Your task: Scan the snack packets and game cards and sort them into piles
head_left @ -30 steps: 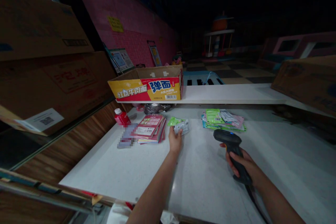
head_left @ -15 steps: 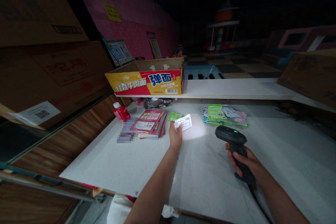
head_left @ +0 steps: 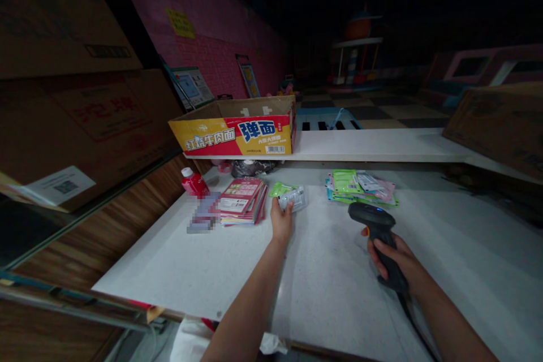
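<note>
My left hand (head_left: 281, 223) pinches a small silvery-white packet (head_left: 293, 198) by its near left edge, above the white tabletop (head_left: 322, 271). Just behind it lies a green packet (head_left: 280, 188). In my right hand (head_left: 392, 254) is a black barcode scanner (head_left: 375, 216), gripped by its handle with the head pointing left; a small blue light shows on top and its cable trails toward me. Beyond the scanner sits a pile of flat packets (head_left: 360, 188), green, white and pink. Left of my left hand stands a stack of red-covered booklets (head_left: 241, 202).
A red bottle with a white cap (head_left: 194, 182) stands at the left, beside a blurred-out item (head_left: 203, 212). A raised white shelf (head_left: 373, 143) runs across the back, carrying an open noodle carton (head_left: 231, 134). Large cardboard boxes (head_left: 80, 124) rise at the left; another box (head_left: 500, 124) is at right.
The bright scanner light on the packet and table has gone out. The scanner's indicator went from green to blue. Both hands keep their holds, and the view has shifted slightly.
</note>
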A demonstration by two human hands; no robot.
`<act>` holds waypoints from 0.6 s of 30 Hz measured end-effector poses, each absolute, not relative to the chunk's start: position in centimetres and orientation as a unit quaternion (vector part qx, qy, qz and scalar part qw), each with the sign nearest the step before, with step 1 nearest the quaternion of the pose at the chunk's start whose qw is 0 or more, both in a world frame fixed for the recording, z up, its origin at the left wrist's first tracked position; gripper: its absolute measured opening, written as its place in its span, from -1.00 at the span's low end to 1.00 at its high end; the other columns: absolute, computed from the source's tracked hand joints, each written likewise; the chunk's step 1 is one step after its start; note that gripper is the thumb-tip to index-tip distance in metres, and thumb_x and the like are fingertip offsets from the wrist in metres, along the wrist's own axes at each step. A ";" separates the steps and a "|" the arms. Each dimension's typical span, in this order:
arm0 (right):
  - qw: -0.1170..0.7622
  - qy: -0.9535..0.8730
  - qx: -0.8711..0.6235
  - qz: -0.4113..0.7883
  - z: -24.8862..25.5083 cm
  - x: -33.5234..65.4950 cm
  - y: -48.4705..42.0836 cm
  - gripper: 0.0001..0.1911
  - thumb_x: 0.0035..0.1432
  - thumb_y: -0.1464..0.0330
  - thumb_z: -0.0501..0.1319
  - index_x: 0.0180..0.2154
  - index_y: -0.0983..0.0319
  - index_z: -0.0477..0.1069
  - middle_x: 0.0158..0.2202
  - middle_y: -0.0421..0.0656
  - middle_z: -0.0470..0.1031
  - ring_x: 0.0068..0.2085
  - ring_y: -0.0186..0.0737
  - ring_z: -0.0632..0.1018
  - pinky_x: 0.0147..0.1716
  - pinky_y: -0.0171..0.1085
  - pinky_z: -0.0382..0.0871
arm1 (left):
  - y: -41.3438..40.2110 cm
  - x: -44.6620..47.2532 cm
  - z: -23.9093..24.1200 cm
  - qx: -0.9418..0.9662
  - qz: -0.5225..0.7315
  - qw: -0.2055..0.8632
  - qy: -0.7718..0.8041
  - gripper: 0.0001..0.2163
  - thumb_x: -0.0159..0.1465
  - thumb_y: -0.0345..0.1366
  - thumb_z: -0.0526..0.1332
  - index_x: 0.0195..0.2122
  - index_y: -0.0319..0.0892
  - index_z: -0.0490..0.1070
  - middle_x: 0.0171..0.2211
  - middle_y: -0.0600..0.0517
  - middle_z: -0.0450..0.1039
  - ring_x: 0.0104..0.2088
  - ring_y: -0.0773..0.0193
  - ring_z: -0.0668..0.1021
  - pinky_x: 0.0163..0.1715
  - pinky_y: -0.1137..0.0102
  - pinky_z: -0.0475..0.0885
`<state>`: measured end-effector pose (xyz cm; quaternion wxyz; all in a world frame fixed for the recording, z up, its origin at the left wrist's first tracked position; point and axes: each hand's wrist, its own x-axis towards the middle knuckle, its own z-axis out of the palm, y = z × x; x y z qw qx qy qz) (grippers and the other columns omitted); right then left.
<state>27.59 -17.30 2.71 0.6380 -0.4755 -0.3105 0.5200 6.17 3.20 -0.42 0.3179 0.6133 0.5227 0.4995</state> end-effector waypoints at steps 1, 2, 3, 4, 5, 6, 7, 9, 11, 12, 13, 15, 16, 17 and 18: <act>0.645 -0.302 -0.480 0.512 2.6 27.8 -17.1 -0.58 0.00 0.14 0.43 -0.17 0.25 0.46 -0.57 -0.23 0.43 -0.74 -0.41 0.31 -0.79 -0.42 0.16 | 3.2 6.2 -0.5 0.603 0.510 0.325 0.520 -0.76 0.21 -0.18 0.22 -0.17 -0.18 0.31 -0.23 -0.04 0.48 -0.20 0.18 0.54 -0.19 0.36 0.45; 0.652 -0.293 -0.483 0.506 2.5 28.0 -16.9 -0.57 -0.01 0.14 0.43 -0.17 0.24 0.46 -0.58 -0.23 0.43 -0.74 -0.41 0.32 -0.79 -0.42 0.17 | 3.2 6.3 -0.5 0.590 0.522 0.340 0.513 -0.75 0.20 -0.15 0.23 -0.19 -0.17 0.30 -0.24 -0.03 0.47 -0.22 0.19 0.55 -0.24 0.37 0.47; 0.657 -0.285 -0.485 0.502 2.4 28.2 -16.8 -0.56 -0.02 0.13 0.44 -0.18 0.24 0.47 -0.58 -0.24 0.43 -0.74 -0.40 0.32 -0.79 -0.41 0.17 | 3.2 6.3 -0.5 0.575 0.534 0.362 0.504 -0.74 0.20 -0.12 0.23 -0.21 -0.16 0.29 -0.25 -0.02 0.46 -0.27 0.22 0.55 -0.32 0.40 0.48; 0.664 -0.275 -0.484 0.499 2.3 28.4 -16.6 -0.56 -0.05 0.12 0.45 -0.19 0.24 0.47 -0.59 -0.24 0.43 -0.73 -0.39 0.33 -0.79 -0.41 0.18 | 3.2 6.4 -0.5 0.559 0.543 0.388 0.492 -0.72 0.19 -0.09 0.23 -0.22 -0.15 0.27 -0.27 0.00 0.45 -0.34 0.26 0.55 -0.42 0.43 0.46; 0.672 -0.266 -0.480 0.497 2.3 28.6 -16.5 -0.55 -0.07 0.12 0.46 -0.21 0.24 0.47 -0.59 -0.25 0.42 -0.73 -0.39 0.33 -0.79 -0.40 0.18 | 3.1 6.4 -0.5 0.545 0.548 0.413 0.481 -0.70 0.19 -0.05 0.22 -0.23 -0.14 0.26 -0.31 0.03 0.44 -0.43 0.31 0.52 -0.52 0.47 0.42; 0.682 -0.255 -0.475 0.495 2.3 28.8 -16.4 -0.55 -0.09 0.12 0.47 -0.22 0.24 0.47 -0.60 -0.26 0.41 -0.72 -0.39 0.33 -0.79 -0.41 0.19 | 3.0 6.5 -0.4 0.534 0.551 0.434 0.473 -0.68 0.19 -0.02 0.22 -0.23 -0.14 0.25 -0.34 0.06 0.42 -0.52 0.37 0.48 -0.61 0.50 0.37; 0.692 -0.243 -0.469 0.492 2.3 29.0 -16.4 -0.55 -0.10 0.12 0.47 -0.23 0.24 0.47 -0.60 -0.26 0.41 -0.72 -0.40 0.32 -0.78 -0.41 0.19 | 3.0 6.5 -0.4 0.525 0.553 0.448 0.466 -0.66 0.18 0.01 0.22 -0.24 -0.14 0.24 -0.38 0.09 0.40 -0.60 0.42 0.42 -0.67 0.52 0.31; 0.714 -0.218 -0.456 0.484 2.4 29.3 -16.4 -0.56 -0.12 0.13 0.48 -0.25 0.23 0.47 -0.60 -0.27 0.40 -0.70 -0.42 0.32 -0.77 -0.43 0.19 | 2.9 6.4 -0.1 0.517 0.556 0.463 0.457 -0.63 0.15 0.04 0.23 -0.24 -0.14 0.24 -0.44 0.13 0.37 -0.68 0.49 0.33 -0.73 0.54 0.23; 0.732 -0.196 -0.445 0.477 2.4 29.5 -16.4 -0.57 -0.12 0.15 0.49 -0.25 0.23 0.47 -0.60 -0.28 0.40 -0.69 -0.42 0.32 -0.76 -0.44 0.20 | 2.9 6.3 0.2 0.515 0.556 0.479 0.442 -0.60 0.13 0.06 0.25 -0.24 -0.15 0.25 -0.46 0.14 0.37 -0.70 0.50 0.32 -0.74 0.54 0.20; 0.738 -0.188 -0.442 0.474 2.4 29.6 -16.4 -0.57 -0.12 0.16 0.49 -0.25 0.22 0.47 -0.59 -0.29 0.40 -0.68 -0.43 0.32 -0.75 -0.44 0.20 | 2.8 6.2 0.3 0.515 0.554 0.490 0.433 -0.58 0.11 0.07 0.27 -0.24 -0.16 0.25 -0.47 0.14 0.37 -0.70 0.49 0.33 -0.74 0.54 0.20; 0.743 -0.181 -0.440 0.471 2.4 29.7 -16.4 -0.58 -0.12 0.16 0.48 -0.25 0.22 0.47 -0.59 -0.29 0.40 -0.68 -0.43 0.32 -0.75 -0.44 0.21 | 2.8 6.3 0.5 0.514 0.550 0.503 0.424 -0.57 0.09 0.07 0.29 -0.25 -0.16 0.27 -0.47 0.13 0.38 -0.69 0.49 0.34 -0.73 0.54 0.20; 0.749 -0.173 -0.437 0.467 2.4 29.8 -16.3 -0.58 -0.11 0.17 0.48 -0.25 0.21 0.47 -0.59 -0.29 0.40 -0.68 -0.43 0.32 -0.75 -0.45 0.21 | 2.7 6.6 1.0 0.507 0.542 0.533 0.406 -0.55 0.03 0.05 0.35 -0.27 -0.18 0.30 -0.49 0.13 0.39 -0.65 0.47 0.37 -0.68 0.53 0.24; 0.750 -0.171 -0.436 0.467 2.5 29.8 -16.3 -0.59 -0.11 0.17 0.48 -0.25 0.21 0.47 -0.60 -0.29 0.39 -0.67 -0.43 0.32 -0.74 -0.45 0.21 | 2.7 6.9 1.3 0.501 0.539 0.549 0.396 -0.55 -0.01 0.03 0.38 -0.29 -0.19 0.31 -0.50 0.13 0.39 -0.63 0.46 0.38 -0.65 0.53 0.26; 0.751 -0.169 -0.435 0.467 2.5 29.9 -16.3 -0.58 -0.12 0.17 0.48 -0.25 0.21 0.46 -0.60 -0.29 0.39 -0.67 -0.42 0.31 -0.75 -0.45 0.21 | 2.6 7.3 1.6 0.494 0.536 0.565 0.386 -0.55 -0.05 0.01 0.40 -0.32 -0.20 0.32 -0.52 0.14 0.38 -0.61 0.45 0.39 -0.62 0.53 0.28; 0.752 -0.168 -0.434 0.467 2.5 29.9 -16.2 -0.58 -0.12 0.16 0.48 -0.25 0.21 0.46 -0.60 -0.29 0.39 -0.67 -0.42 0.31 -0.75 -0.44 0.20 | 2.7 7.8 1.9 0.487 0.532 0.582 0.376 -0.56 -0.08 -0.01 0.42 -0.35 -0.20 0.33 -0.55 0.15 0.37 -0.60 0.46 0.39 -0.59 0.53 0.29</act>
